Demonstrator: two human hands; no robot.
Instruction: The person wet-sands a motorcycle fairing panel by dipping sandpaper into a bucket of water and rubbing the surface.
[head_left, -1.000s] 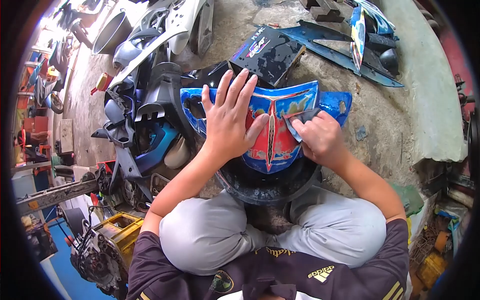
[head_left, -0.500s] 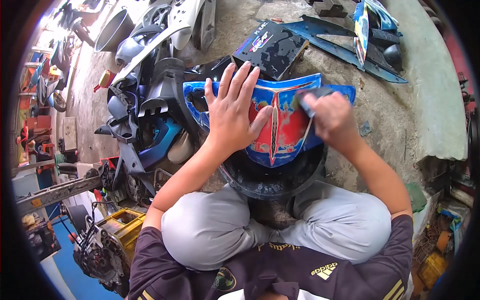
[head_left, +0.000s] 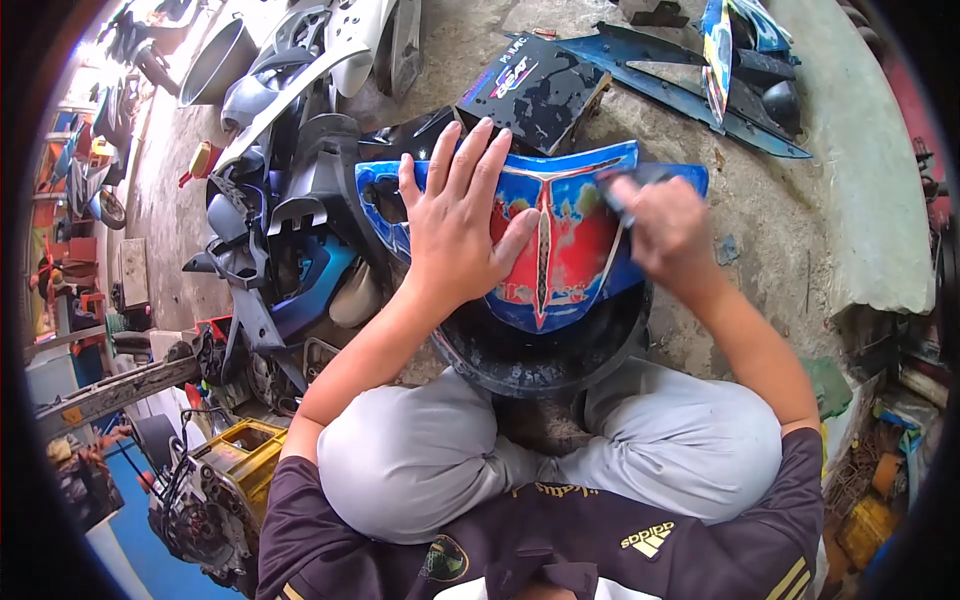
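Note:
A blue and red plastic panel (head_left: 580, 245), its paint worn in patches, rests over a round black basin (head_left: 540, 365) between the knees. My left hand (head_left: 455, 215) lies flat on the panel's left half, fingers spread. On the upper right part of the panel is my right hand (head_left: 668, 225), slightly blurred, its fingers closed on a dark grey sheet (head_left: 645, 177) pressed to the surface.
Beyond the panel lies a black box (head_left: 530, 95). Blue-black fairing parts (head_left: 680, 85) are on the floor at the upper right. Grey and black plastic parts (head_left: 320, 180) crowd the left, with a yellow crate (head_left: 240, 450) and an engine (head_left: 205, 515) lower down.
My right hand has moved with the grey sheet from the panel's middle right up toward its upper right edge. My left hand stays on the panel.

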